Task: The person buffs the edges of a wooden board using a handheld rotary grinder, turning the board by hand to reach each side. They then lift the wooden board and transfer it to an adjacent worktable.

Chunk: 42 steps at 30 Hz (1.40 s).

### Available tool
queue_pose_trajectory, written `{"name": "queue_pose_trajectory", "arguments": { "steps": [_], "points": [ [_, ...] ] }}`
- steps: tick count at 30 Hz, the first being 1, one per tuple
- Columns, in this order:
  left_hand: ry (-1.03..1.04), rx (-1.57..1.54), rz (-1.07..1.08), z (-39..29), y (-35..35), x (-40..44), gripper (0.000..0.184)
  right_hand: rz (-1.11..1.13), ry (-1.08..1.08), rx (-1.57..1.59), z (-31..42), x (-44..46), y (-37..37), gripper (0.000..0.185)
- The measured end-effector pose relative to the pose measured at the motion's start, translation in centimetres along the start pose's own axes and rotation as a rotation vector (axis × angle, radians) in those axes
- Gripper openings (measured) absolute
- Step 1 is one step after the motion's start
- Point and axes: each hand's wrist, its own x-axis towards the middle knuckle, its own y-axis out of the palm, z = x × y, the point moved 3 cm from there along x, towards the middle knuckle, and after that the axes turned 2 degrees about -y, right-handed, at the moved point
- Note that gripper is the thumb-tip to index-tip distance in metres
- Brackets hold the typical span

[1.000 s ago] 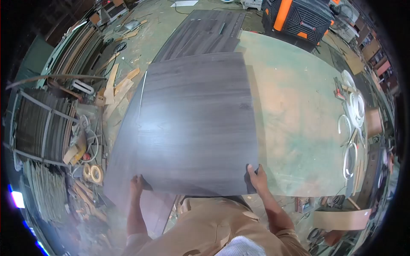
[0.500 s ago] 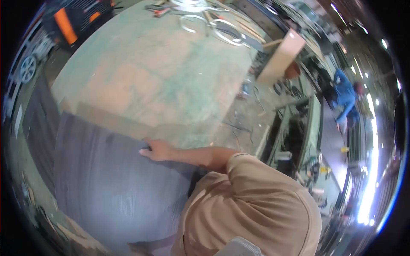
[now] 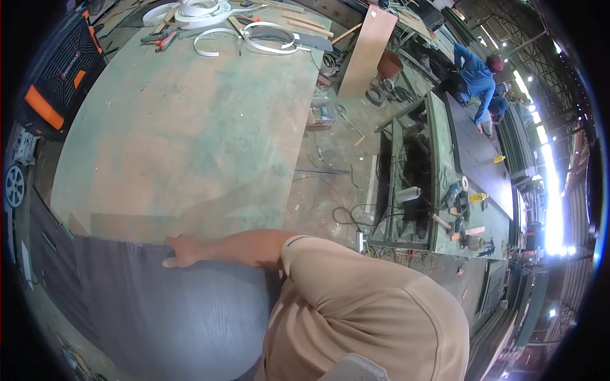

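Note:
The dark wood-grain panel (image 3: 184, 311) lies at the lower left, over part of a large pale green board (image 3: 190, 127). My right hand (image 3: 184, 250) grips the panel's edge beside the green board, thumb on the top face and the other fingers at the edge. Its forearm stretches left from my tan sleeve. My left hand is out of view. Another dark wood-grain piece (image 3: 47, 260) shows at the left, partly covered by the panel.
White edging coils (image 3: 203, 14) and red-handled pliers (image 3: 167, 41) lie on the board's far end. A black and orange machine (image 3: 63, 70) stands left. At right, a co-worker in blue (image 3: 473, 73) leans over a dark panel on a workbench (image 3: 445, 152) with tools.
The view has swung to the right, bringing the workbench and co-worker into sight. My left hand has gone out of view. My right hand remains at the panel's edge.

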Motion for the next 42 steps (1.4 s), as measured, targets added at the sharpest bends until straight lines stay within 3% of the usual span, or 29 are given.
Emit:
{"name": "queue_pose_trajectory", "arguments": {
  "steps": [6,7,8,9,10,11,13,14,15,16,18,23,25,26,28,31,34,37,40,42],
  "points": [
    [-0.082,-0.148,0.009,1.8,0.4,0.2,0.053,-0.070,-0.037,-0.065,-0.9,1.0,1.0,0.081],
    [-0.114,-0.174,-0.044,2.9,-2.0,-1.0,0.053,-0.093,-0.075,-0.073,-1.3,1.7,2.1,0.081],
    [-0.159,-0.198,-0.149,4.6,-6.4,-3.8,0.052,-0.312,-0.181,-0.096,-2.5,2.2,3.6,0.081],
    [-0.212,-0.222,-0.292,7.5,-11.6,-8.1,0.052,-0.096,-0.106,-0.089,-1.8,2.2,2.5,0.081],
    [-0.581,-0.271,-0.343,8.4,-12.3,-9.5,0.044,-0.217,-0.156,-0.072,-0.7,1.1,1.9,0.080],
    [-0.627,-0.309,-0.524,8.5,-12.8,-10.7,0.044,-0.135,-0.083,-0.079,0.0,0.7,1.2,0.077],
    [0.028,0.722,-0.601,10.4,-13.4,-11.4,0.041,-0.126,-0.106,-0.078,0.8,0.8,1.2,0.072],
    [-0.251,0.323,-0.555,9.6,-13.9,-11.0,0.046,-0.083,-0.114,-0.121,1.1,1.2,1.3,0.074],
    [-0.287,0.286,-0.452,4.2,-13.5,-12.6,0.053,-0.065,-0.163,-0.099,1.6,1.2,1.0,0.076],
    [-0.380,0.369,-0.488,4.3,-13.5,-12.8,0.059,-0.055,-0.195,-0.078,1.9,0.8,1.0,0.078],
    [-0.471,0.205,-0.462,4.3,-13.4,-12.8,0.065,-0.016,-0.218,-0.140,2.8,0.5,0.8,0.080],
    [-0.490,0.117,-0.495,0.8,-13.0,-12.4,0.075,0.087,-0.241,-0.101,2.0,2.2,0.0,0.082],
    [-0.505,-0.014,-0.498,0.5,-13.2,-12.9,0.078,0.192,-0.052,0.086,1.7,3.7,0.9,0.080],
    [-0.493,-0.099,-0.536,1.0,-13.0,-12.7,0.080,0.207,-0.066,0.074,2.6,3.4,1.1,0.080],
    [-0.491,-0.202,-0.578,1.8,-12.8,-12.4,0.083,0.236,0.248,0.190,3.4,2.5,0.6,0.077],
    [-0.620,-0.279,-0.523,2.9,-12.3,-11.9,0.087,0.205,0.309,0.093,3.8,2.5,0.5,0.079],
    [-0.620,-0.397,-0.542,0.9,-12.4,-12.5,0.090,0.100,0.112,0.038,0.5,4.3,1.6,0.082],
    [-0.647,-0.269,-0.586,-1.2,-12.8,-12.0,0.093,0.099,0.092,0.029,0.6,4.4,1.7,0.085],
    [-0.660,-0.245,-0.531,0.6,-12.9,-11.6,0.097,0.085,0.083,0.042,3.1,2.8,1.4,0.089],
    [-0.718,-0.150,-0.527,3.7,-12.7,-10.3,0.098,0.061,0.187,-0.094,3.2,2.7,1.0,0.096]
  ]
}}
